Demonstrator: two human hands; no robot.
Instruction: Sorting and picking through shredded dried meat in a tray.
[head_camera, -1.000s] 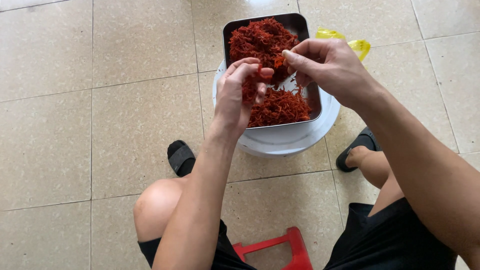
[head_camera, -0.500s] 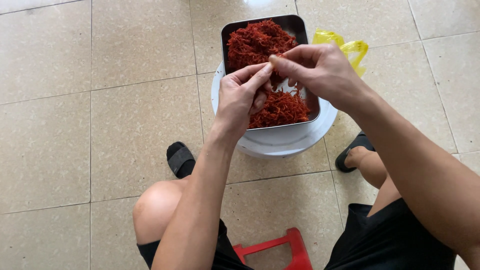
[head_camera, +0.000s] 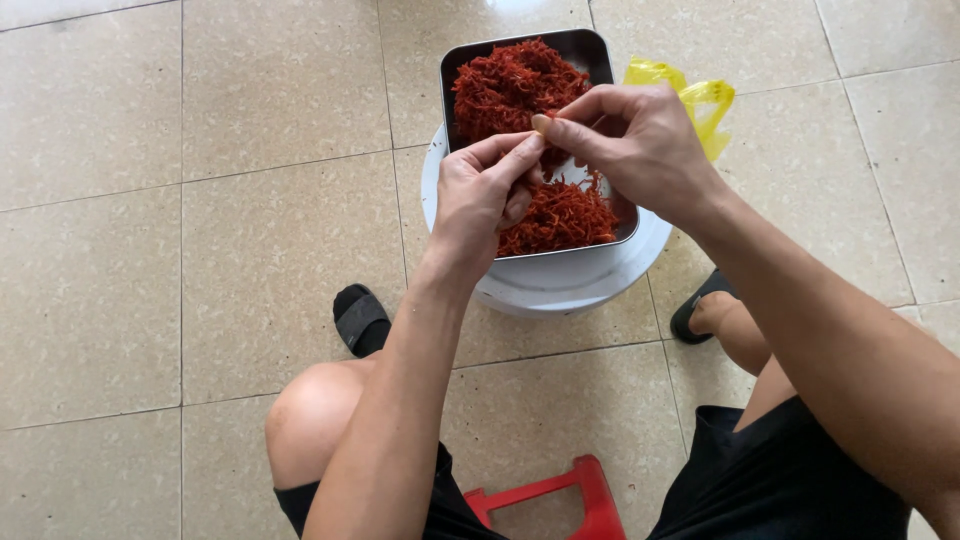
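- Head view shows both hands meeting over a dark metal tray (head_camera: 600, 45) heaped with red shredded strands (head_camera: 515, 85); the tray sits on top of a white round tub (head_camera: 560, 290) on the tiled floor (head_camera: 200, 250).
- Risk, as I judge it: the tray overhangs the tub's rim rather than nesting in it, so a downward press or tug near one edge could tip it and spill the strands onto the tiles.
- Another risk: the piece pinched between the two hands is small (too small to make out clearly), and loose shreds could drop past the tray's near edge, since the hands work right above it.
- Left hand (head_camera: 480, 200) comes up from between the knees, forearm nearly straight, wrist level; its thumb and forefinger are closed narrow on a bit of the red strands, the other fingers curled under.
- Right hand (head_camera: 640, 140) reaches in from the right with the forearm slanting across, wrist bent inward; thumb and forefinger are pinched tight against the left fingertips, remaining fingers folded loosely.
- Yellow plastic bag (head_camera: 700, 100) lies just behind the right hand, beside the tub; a red stool (head_camera: 560, 495) shows under the person.
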